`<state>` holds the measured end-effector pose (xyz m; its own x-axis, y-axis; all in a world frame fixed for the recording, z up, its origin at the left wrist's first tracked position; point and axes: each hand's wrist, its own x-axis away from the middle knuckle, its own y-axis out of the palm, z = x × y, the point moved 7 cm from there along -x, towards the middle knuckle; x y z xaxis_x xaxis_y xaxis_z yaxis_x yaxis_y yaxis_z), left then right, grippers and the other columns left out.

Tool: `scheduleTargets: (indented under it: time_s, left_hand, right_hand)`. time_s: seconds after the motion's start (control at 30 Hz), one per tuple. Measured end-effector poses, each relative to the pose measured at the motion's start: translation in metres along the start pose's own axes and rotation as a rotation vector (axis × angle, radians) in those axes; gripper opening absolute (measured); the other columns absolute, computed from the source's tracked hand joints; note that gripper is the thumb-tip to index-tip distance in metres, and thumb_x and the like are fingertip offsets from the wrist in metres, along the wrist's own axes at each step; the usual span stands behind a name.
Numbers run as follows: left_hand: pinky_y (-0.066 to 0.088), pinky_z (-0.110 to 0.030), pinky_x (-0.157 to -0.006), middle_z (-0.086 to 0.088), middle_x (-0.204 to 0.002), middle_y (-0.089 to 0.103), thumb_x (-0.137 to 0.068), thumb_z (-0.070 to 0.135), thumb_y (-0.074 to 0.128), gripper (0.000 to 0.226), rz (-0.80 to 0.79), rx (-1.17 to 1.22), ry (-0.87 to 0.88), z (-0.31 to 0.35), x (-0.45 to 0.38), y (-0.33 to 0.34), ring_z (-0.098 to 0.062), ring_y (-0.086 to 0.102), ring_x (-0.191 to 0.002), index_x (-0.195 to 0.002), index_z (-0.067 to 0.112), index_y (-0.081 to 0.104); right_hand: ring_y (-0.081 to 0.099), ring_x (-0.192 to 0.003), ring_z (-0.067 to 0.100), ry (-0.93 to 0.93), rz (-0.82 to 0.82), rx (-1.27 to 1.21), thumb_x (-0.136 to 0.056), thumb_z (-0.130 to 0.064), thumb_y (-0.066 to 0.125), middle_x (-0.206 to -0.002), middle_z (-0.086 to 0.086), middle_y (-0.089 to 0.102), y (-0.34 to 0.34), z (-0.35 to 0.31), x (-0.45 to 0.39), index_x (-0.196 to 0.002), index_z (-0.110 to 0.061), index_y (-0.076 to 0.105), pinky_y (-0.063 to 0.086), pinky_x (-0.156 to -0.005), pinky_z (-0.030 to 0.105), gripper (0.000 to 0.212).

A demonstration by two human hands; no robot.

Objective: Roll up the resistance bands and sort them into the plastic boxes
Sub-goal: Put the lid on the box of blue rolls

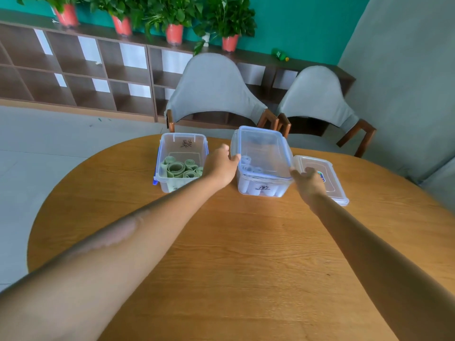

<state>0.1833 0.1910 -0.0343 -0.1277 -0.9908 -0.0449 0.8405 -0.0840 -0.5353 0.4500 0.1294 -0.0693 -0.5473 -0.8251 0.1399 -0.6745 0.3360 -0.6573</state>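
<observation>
From the head view, the person is leaning over the round wooden counter (246, 254) with both arms stretched forward. The left hand (221, 166) is holding the left edge of a clear lid (263, 153), and the right hand (307, 179) is pinching its near right corner. So each grip is clamped on the lid, which is hovering tilted over the right box (261, 185), far edge higher than the near one.

Pale blue rolled bands (248, 163) are lying inside that box, seen through the plastic. The left box (182, 163) is standing open just beside the left hand, with green rolled bands (177, 169) packed in it. A second lid (325, 180) is lying flat on the counter, just to the right of the right hand.

The lid's long axis is running away from the person, matching the box beneath it. It appears roughly lined up, so the coming move probably calls for lowering it level and pressing down. The sorting looks nearly finished.
</observation>
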Motion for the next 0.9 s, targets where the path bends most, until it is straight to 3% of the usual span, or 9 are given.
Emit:
scheduleTargets:
  time_s: [0.07,0.13,0.33,0.57,0.63,0.73,0.9]
  left_hand:
    - [0.044,-0.036,-0.094,-0.009,-0.135,0.060,-0.101,0.036,0.055,0.048,-0.055,0.011,-0.051,0.000,-0.009,0.008,-0.029,0.058,-0.120,-0.139,0.006,0.047]
    - [0.039,-0.033,-0.094,-0.007,-0.140,0.056,-0.100,0.038,0.058,0.056,-0.092,0.055,-0.098,-0.003,-0.017,0.013,-0.028,0.054,-0.126,-0.144,0.007,0.042]
    - [0.040,-0.038,-0.107,-0.009,-0.144,0.055,-0.087,0.027,0.078,0.075,-0.062,0.209,-0.264,-0.015,-0.029,0.013,-0.027,0.053,-0.130,-0.148,0.006,0.040]
    - [0.048,-0.033,-0.101,-0.009,-0.128,0.065,-0.079,0.006,0.083,0.065,-0.016,0.286,-0.198,-0.006,-0.022,0.015,-0.024,0.062,-0.117,-0.137,0.006,0.053]
    - [0.048,-0.032,-0.100,-0.009,-0.129,0.064,-0.079,0.005,0.083,0.066,-0.014,0.291,-0.187,-0.006,-0.019,0.016,-0.023,0.062,-0.117,-0.138,0.007,0.053]
    - [0.049,-0.034,-0.101,-0.007,-0.130,0.064,-0.079,0.006,0.084,0.066,-0.016,0.268,-0.166,-0.010,-0.016,0.017,-0.022,0.062,-0.116,-0.138,0.012,0.053]
    - [0.049,-0.037,-0.103,-0.007,-0.132,0.062,-0.079,0.009,0.084,0.066,-0.018,0.262,-0.146,-0.014,-0.011,0.016,-0.022,0.062,-0.116,-0.137,0.016,0.054]
  right_hand:
    - [0.051,-0.070,0.021,-0.007,-0.050,-0.075,-0.097,-0.052,0.052,-0.089,0.008,0.058,0.005,0.005,-0.005,-0.110,-0.012,0.058,0.038,-0.060,0.031,0.043]
    - [0.051,-0.070,0.022,-0.060,-0.065,-0.108,-0.098,-0.047,0.053,-0.081,0.006,0.058,0.008,0.007,-0.010,-0.099,-0.013,0.064,0.041,-0.063,0.031,0.035]
    - [0.057,-0.077,0.023,-0.105,-0.057,-0.098,-0.098,-0.040,0.053,-0.089,0.005,0.064,0.008,0.004,-0.013,-0.115,-0.013,0.066,0.042,-0.061,0.031,0.034]
    - [0.061,-0.078,0.027,-0.145,-0.020,-0.113,-0.098,-0.039,0.051,-0.098,0.017,0.069,0.001,0.003,-0.008,-0.109,-0.016,0.069,0.047,-0.068,0.034,0.031]
    - [0.064,-0.081,0.030,-0.159,-0.020,-0.100,-0.098,-0.037,0.051,-0.098,0.015,0.069,0.000,0.002,-0.006,-0.110,-0.016,0.069,0.050,-0.070,0.034,0.030]
    - [0.068,-0.095,0.030,-0.170,-0.023,-0.109,-0.098,-0.037,0.052,-0.101,0.007,0.069,-0.001,0.003,-0.004,-0.119,-0.015,0.067,0.058,-0.085,0.042,0.034]
    - [0.068,-0.097,0.029,-0.167,-0.050,-0.122,-0.096,-0.037,0.055,-0.104,0.003,0.070,-0.001,0.002,-0.001,-0.117,-0.017,0.067,0.056,-0.092,0.052,0.032]
